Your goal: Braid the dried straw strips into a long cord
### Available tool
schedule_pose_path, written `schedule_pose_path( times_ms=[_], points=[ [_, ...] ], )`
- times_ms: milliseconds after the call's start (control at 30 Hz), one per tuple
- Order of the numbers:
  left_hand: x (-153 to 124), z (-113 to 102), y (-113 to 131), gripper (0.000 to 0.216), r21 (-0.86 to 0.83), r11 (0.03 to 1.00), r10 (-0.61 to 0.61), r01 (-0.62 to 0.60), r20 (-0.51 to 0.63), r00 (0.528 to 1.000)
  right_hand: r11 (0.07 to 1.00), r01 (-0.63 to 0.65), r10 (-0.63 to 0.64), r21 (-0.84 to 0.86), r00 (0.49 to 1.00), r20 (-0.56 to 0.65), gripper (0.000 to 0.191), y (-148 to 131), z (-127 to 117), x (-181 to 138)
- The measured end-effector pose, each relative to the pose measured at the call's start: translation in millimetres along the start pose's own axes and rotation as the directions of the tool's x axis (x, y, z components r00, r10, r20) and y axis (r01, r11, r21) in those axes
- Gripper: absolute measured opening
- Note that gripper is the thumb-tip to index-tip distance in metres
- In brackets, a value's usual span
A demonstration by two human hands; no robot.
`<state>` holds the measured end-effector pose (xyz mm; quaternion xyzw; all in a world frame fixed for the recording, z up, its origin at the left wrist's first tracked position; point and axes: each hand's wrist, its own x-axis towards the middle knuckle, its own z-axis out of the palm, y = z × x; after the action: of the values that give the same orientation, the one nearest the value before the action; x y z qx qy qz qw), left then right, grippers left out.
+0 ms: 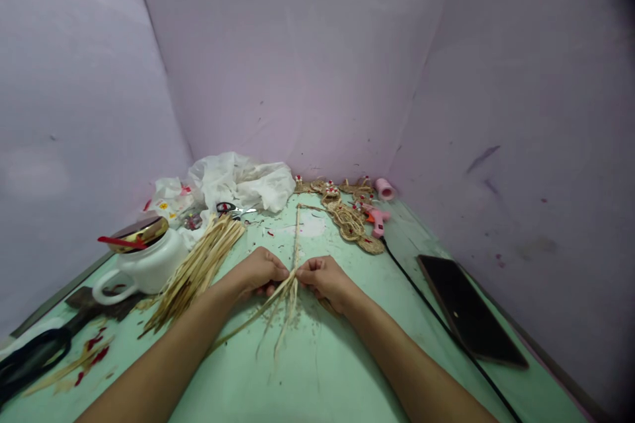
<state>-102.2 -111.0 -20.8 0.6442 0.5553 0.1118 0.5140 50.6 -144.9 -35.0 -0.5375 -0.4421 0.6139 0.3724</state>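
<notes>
Near left corner of desk (342, 380): black-handled tool (30, 357), type unclear, red and straw-coloured scraps beside it. Loose strands (290, 314) of pale dried plant fibre fan toward the near edge, one long one passing under the left forearm. Dark smartphone (471, 310) lies flat along the right edge, black cable (421, 291) running just left of it. Mid-desk, left hand (262, 271) and right hand (323, 277) almost meet, thumbs and forefingers pinching the fibres at the working end of a thin braid (296, 238); other fingers curled in. Braid runs straight from there toward the far edge, down the middle. Looks very light, bendy, dry, a bit rough, so probably little slip; single strands could split if yanked. Best hold: close pinch right where the strands cross, even tension both sides. Toward the left edge: white mug (155, 268) with a gold-rimmed lid-like piece and red stick on top, then a straw bundle (198, 264) slanting away. Further, right of the braid: coiled braided pieces (350, 221), pink glue gun (379, 220). Left: scissors (226, 207), white plastic bag (238, 178). Far right corner: pink roll (384, 189).
</notes>
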Motion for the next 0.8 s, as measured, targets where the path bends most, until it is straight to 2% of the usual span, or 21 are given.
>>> schedule_pose_path(
  times_ms=[133, 367, 533, 700, 800],
  points=[
    [2.4, -3.1, -4.2, 0.029, -0.006, 0.999, -0.041, 0.041, 0.039, 0.998, 1.0, -0.009, 0.009, -0.01, 1.0, -0.01, 0.015, -3.1, 1.1, -2.1],
    [4.6, -1.1, -6.4, 0.029, 0.013, 1.0, 0.009, -0.009, 0.04, 0.999, 1.0, -0.011, 0.011, -0.021, 1.0, -0.005, 0.014, 0.2, -1.4, 1.0],
    [3.2, 1.0, -4.9, 0.026, -0.047, 0.997, -0.064, 0.066, 0.046, 0.997, 1.0, 0.004, -0.004, -0.023, 1.0, 0.008, 0.013, 1.4, -2.2, 2.2],
    [4.6, 7.9, 1.5, 0.013, -0.122, 0.991, -0.057, 0.05, -0.056, 0.997, 0.999, 0.02, -0.021, -0.029, 0.999, -0.037, 0.009, 2.4, 0.0, 3.8],
    [5.6, 12.0, 7.3, 0.017, -0.182, 0.971, -0.168, 0.153, -0.071, 0.983, 0.998, 0.049, -0.051, -0.027, 0.996, -0.07, 0.01, 3.6, 2.3, 5.1]
  ],
)
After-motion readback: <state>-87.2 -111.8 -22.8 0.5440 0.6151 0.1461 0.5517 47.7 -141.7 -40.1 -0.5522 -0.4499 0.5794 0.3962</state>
